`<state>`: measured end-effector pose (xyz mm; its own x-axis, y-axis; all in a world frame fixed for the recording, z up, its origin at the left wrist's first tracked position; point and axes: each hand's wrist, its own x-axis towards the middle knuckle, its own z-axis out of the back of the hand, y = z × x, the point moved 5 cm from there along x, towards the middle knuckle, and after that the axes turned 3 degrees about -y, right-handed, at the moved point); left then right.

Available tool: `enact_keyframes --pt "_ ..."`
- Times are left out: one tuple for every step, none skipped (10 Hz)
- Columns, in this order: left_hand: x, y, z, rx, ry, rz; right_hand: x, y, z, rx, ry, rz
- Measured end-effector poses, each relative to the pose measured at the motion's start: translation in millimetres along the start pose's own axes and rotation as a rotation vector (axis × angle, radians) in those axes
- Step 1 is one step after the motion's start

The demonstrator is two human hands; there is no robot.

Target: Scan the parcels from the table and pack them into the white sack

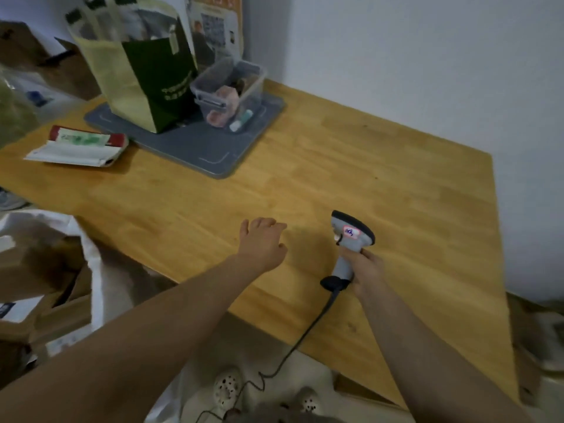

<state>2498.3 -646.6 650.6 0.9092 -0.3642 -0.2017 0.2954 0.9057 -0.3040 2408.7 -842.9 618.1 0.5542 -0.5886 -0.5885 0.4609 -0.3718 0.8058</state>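
Parcel [79, 146] lies flat at the counter's [335, 166] far-left edge, long axis running left to right; left grip [262, 245], loose and empty, is nearer, with the parcel ahead-left of it; right grip [364, 270] clasps the scanner [351, 236]; white sack [96, 270] stands below-left.

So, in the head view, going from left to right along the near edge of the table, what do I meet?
From left: sack → left hand → scanner. The right hand grips the scanner and overlaps it, so it is left out.
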Motion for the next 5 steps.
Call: enact_keyframes --pt "3.0 -22.4 -9.2 0.015 0.036 -0.038 22.4 0.0 23.5 -0.031 -0.073 0.016" --pt "2.8 -28.9 -19.5 0.059 0.044 -0.027 39.7 -3.8 42.8 -0.092 -0.138 0.052" --pt "-3.4 -28.2 -24.9 0.038 0.070 -0.021 48.6 -7.3 54.9 -0.253 -0.183 0.070" --pt "-21.4 -11.3 -21.3 -0.132 0.026 0.044 43.5 0.2 65.7 -0.394 -0.265 0.080" --pt "-67.2 20.4 -16.6 -0.221 -0.043 0.131 28.1 26.0 84.5 -0.106 -0.234 0.306"
